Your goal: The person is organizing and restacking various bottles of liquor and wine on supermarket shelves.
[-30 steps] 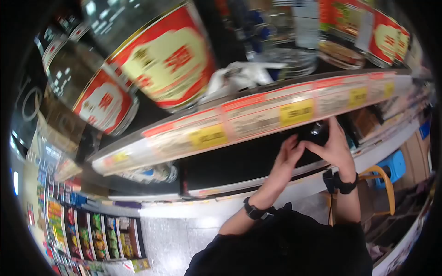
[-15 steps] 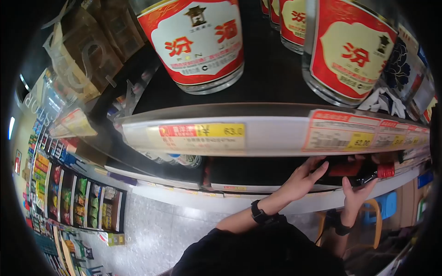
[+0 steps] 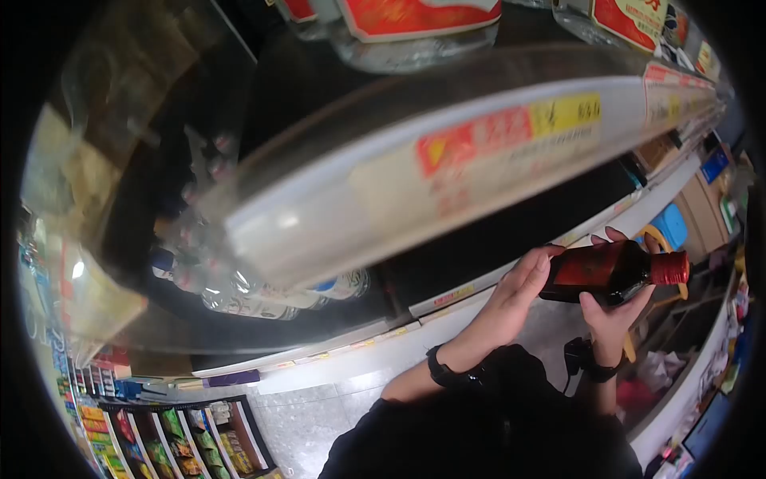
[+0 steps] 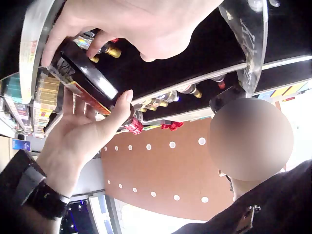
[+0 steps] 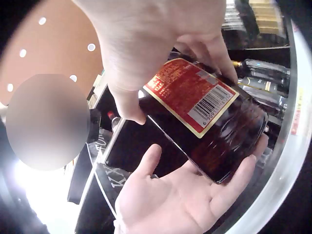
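A dark glass bottle [image 3: 598, 267] with a red cap lies tilted across both hands in the head view. My right hand [image 3: 618, 319] grips it near the shoulder, thumb on one side and fingers on the other; the right wrist view shows this hand [image 5: 146, 44] above a red back label with a barcode [image 5: 214, 105]. My left hand [image 3: 511, 303] supports the base end with extended fingers; its thumb stands off the glass. In the left wrist view the left hand [image 4: 131, 22] reaches over the base, and the red cap [image 4: 134, 126] points away.
A shelf edge with price tags [image 3: 511, 136] crosses close above the hands. Clear bottles [image 3: 247, 295] stand on the lower shelf at left, red-labelled bottles [image 3: 423, 24] on the upper one. A blue stool [image 3: 670, 227] is beyond the right hand.
The bottle has come out from beneath the shelf edge into plain view. Both hands have moved with it, and the head view has shifted along the shelf.
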A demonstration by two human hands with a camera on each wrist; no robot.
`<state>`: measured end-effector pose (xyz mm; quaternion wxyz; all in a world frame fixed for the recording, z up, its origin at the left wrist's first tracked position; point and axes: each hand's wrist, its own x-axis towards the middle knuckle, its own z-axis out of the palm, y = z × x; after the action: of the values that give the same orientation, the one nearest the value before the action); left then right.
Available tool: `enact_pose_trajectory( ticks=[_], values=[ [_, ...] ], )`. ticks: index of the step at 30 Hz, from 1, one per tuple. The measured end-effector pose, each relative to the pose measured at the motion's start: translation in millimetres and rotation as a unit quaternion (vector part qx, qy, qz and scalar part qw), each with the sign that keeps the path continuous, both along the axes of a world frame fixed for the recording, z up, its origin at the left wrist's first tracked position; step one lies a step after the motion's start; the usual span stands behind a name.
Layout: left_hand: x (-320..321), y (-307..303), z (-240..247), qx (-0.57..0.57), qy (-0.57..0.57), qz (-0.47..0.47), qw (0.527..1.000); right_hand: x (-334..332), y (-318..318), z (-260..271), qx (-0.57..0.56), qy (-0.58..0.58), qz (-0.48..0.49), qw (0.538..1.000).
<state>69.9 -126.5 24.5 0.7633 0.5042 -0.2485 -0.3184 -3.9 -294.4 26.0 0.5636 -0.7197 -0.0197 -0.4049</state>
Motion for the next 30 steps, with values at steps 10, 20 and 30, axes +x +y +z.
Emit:
enact_pose_trajectory(
  ticks=[10,20,30],
  values=[
    [-56.5,58.1,-20.2,0.040,-0.040,-0.019,0.998,-67.9,68.1,-11.8,0.003,0.022,-0.015,1.000],
    [-135.0,149.2,-33.7,0.124,-0.085,0.022,0.988,-147.7,163.4,-40.7,0.027,0.029,-0.007,0.999],
    [-145.2,279.7,-7.3,0.105,-0.161,0.128,0.973,-131.6,275.2,-15.4,0.048,-0.006,0.055,0.997]
  ],
)
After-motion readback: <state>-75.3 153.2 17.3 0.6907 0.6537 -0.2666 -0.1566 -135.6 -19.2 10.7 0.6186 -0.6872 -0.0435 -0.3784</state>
